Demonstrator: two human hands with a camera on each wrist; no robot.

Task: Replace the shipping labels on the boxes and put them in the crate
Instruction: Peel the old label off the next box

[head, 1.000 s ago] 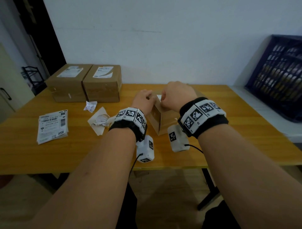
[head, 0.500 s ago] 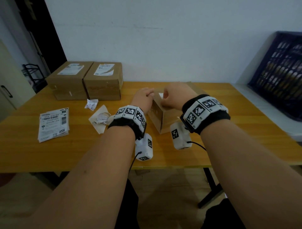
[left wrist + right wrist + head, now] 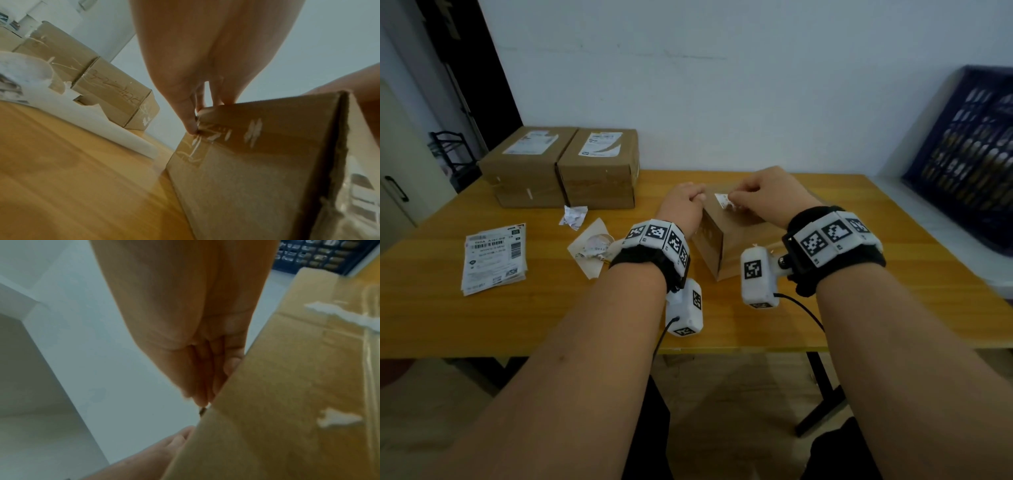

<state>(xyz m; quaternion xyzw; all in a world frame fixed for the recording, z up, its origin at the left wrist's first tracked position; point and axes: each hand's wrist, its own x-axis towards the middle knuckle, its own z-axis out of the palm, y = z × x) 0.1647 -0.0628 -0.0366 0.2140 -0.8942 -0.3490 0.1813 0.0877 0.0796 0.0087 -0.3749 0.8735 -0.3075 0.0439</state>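
Observation:
A small brown cardboard box (image 3: 726, 240) stands on the wooden table (image 3: 859, 274) between my hands. My left hand (image 3: 683, 205) grips its top left edge, thumb on the taped side (image 3: 192, 125). My right hand (image 3: 763, 193) pinches the white remnant of a label (image 3: 722, 199) on the box top; in the right wrist view its fingertips (image 3: 202, 400) sit at the box edge (image 3: 267, 402). Two more boxes (image 3: 561, 168) with white labels stand at the back left. A stack of fresh labels (image 3: 494, 257) lies at the left. The dark blue crate (image 3: 969, 154) leans at the right.
A crumpled paper scrap (image 3: 573, 216) and a peeled label backing (image 3: 592, 246) lie left of my left wrist. A white ledge (image 3: 928, 212) borders the table on the right, under the crate. A dark doorway and a black rack are at the far left.
My right hand has drawn back a little toward me, uncovering the white label remnant it pinches on the box top. The left hand stays on the box edge.

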